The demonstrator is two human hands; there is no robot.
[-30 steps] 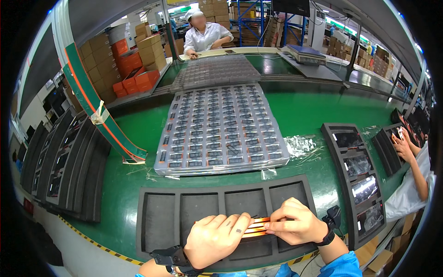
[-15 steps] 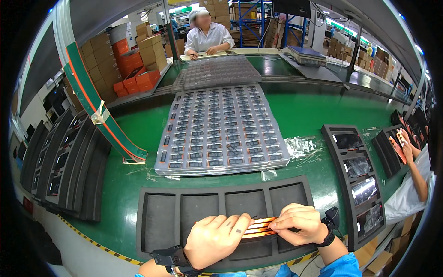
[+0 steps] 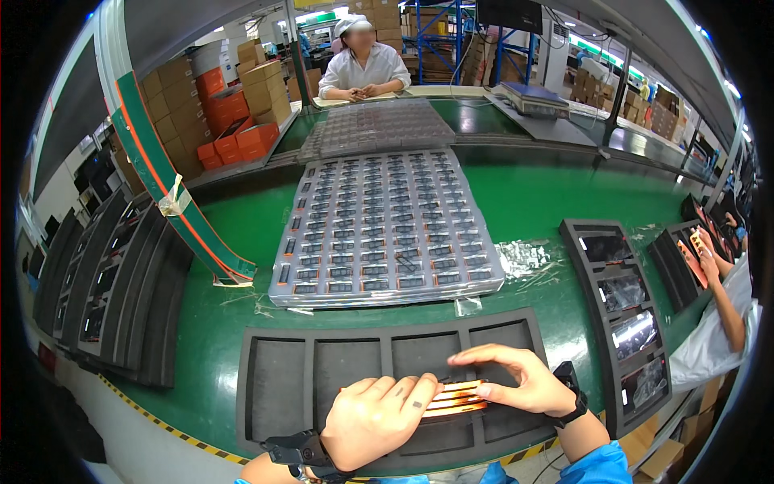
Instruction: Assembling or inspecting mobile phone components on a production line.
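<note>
My left hand (image 3: 383,415) is closed round a small stack of thin orange-edged pieces (image 3: 455,399), held over the near side of a dark foam tray (image 3: 276,329). What kind of pieces they are I cannot make out, and the hand hides their left part. At the stack's right end is my right hand (image 3: 516,379), its fingers stretched out and apart from the thumb. The thumb tip lies against or just beside the stack; I cannot tell which. The tray's large compartments hold nothing where they show.
Beyond the tray lies a clear plastic tray (image 3: 484,242) with rows of small dark parts. A foam tray of dark-screened devices (image 3: 637,333) stands right. Stacked foam trays (image 3: 153,323) lean at left, near a green post (image 3: 161,169). Another person (image 3: 363,64) sits opposite; a co-worker's hands (image 3: 705,254) hold an orange piece.
My right hand has let go of the stack's right end and its fingers have opened upward. My left hand stays put. The person opposite has brought their hands together.
</note>
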